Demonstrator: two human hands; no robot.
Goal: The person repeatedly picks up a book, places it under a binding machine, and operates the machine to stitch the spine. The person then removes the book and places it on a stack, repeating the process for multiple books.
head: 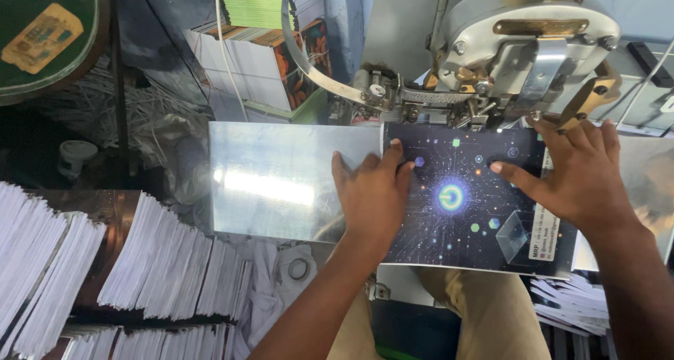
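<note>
Both hands flat, fingers spread: left hand [372, 191], right hand [579, 181] pressing dark booklet [463, 205], gripping nothing.

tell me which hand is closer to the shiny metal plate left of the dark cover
Left. The left hand lies flat across the edge where the shiny metal plate meets the dark cover; the right hand presses the cover's far right side.

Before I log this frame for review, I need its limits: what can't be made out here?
All in the head view:
- Part of the dark cover lies under the left hand and right hand.
- Its far edge is hidden under the metal machine head.
- The shiny plate is washed out by glare.
- White paper stacks are cut off by the left and bottom edges.
- The machine's top is cut off by the upper edge.
</note>
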